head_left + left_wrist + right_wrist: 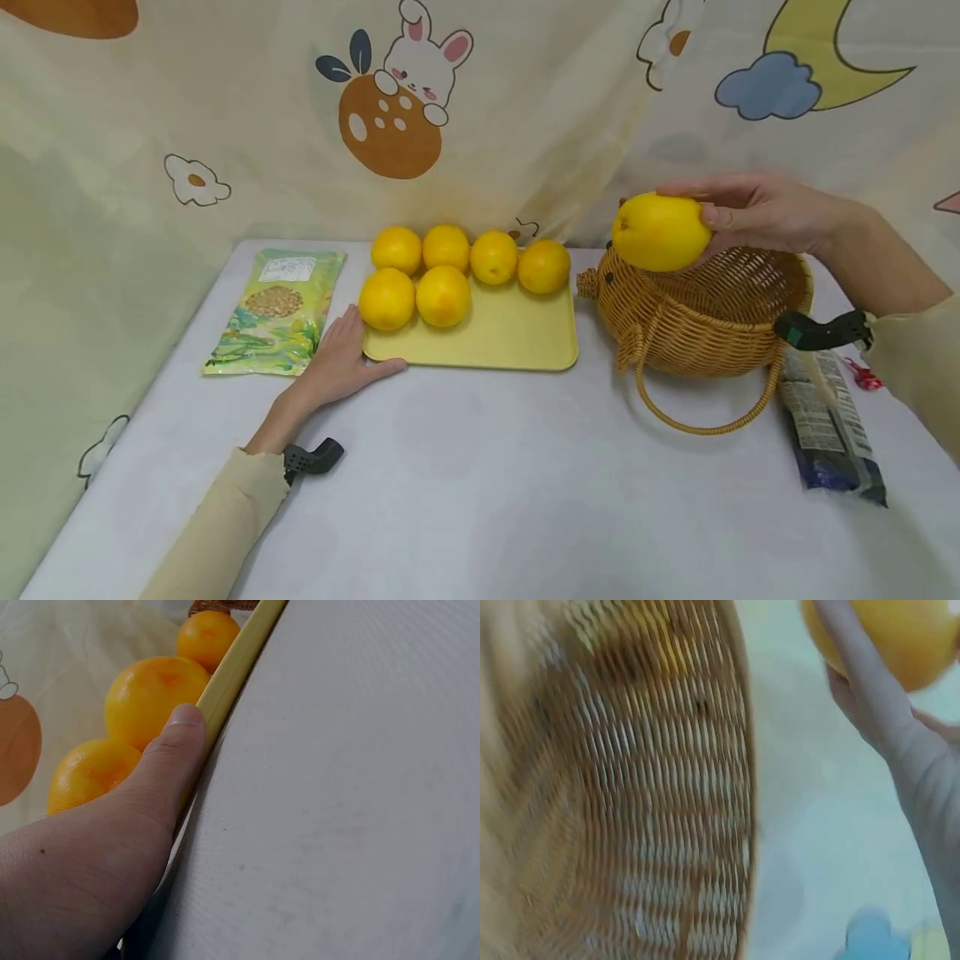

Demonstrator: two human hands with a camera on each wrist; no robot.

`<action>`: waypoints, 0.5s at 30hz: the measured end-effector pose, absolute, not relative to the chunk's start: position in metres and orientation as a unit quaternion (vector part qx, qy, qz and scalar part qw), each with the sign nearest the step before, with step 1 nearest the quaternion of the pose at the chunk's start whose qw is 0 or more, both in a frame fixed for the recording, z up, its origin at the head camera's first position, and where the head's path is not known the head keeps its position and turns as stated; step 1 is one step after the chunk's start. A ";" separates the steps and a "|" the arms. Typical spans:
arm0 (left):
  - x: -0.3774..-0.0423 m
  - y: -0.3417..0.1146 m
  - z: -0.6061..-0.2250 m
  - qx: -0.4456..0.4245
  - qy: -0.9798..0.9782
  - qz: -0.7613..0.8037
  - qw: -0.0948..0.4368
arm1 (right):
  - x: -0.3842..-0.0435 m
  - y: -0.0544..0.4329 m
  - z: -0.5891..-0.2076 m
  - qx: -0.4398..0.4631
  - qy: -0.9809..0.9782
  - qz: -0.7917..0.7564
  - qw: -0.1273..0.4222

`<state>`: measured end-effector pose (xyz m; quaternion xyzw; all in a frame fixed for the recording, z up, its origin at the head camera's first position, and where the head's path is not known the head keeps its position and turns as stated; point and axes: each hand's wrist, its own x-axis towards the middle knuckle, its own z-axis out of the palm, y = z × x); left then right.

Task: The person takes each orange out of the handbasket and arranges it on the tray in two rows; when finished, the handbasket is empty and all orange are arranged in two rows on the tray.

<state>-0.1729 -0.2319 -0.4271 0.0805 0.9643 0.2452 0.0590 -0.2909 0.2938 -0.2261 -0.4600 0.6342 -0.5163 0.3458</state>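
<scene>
Above the wicker basket (693,333), my right hand (772,212) grips a yellow oval fruit (662,232), with the thumb on its near side. Part of that yellow fruit (907,637) also appears at the top of the right wrist view. My left hand (337,358) lies at the front left corner of a yellow tray (510,333). Its fingers point along the tray's left side, and the thumb (176,742) lies straight against the front rim. Several oranges (443,296) sit on the tray, toward its back and left.
A green printed packet (273,312) lies left of the tray. The basket is shaped like a pig, its handle (708,429) folded down toward the front. Right of it lie a dark packet (828,425) and a small red item (864,375). A patterned cloth (540,125) hangs behind.
</scene>
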 end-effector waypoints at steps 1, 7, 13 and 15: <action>-0.173 -0.231 -0.428 0.082 0.964 0.245 0.060 | -0.285 0.287 -0.229 -0.462 0.628 -0.529 0.335; -0.173 -0.232 -0.430 0.084 0.964 0.244 0.064 | -0.257 0.245 -0.250 -0.456 0.597 -0.594 0.289; -0.175 -0.231 -0.428 0.082 0.964 0.246 0.064 | -0.220 0.199 -0.274 -0.330 0.659 -0.634 0.233; -0.175 -0.230 -0.428 0.080 0.964 0.247 0.063 | -0.208 0.185 -0.283 -0.285 0.667 -0.646 0.236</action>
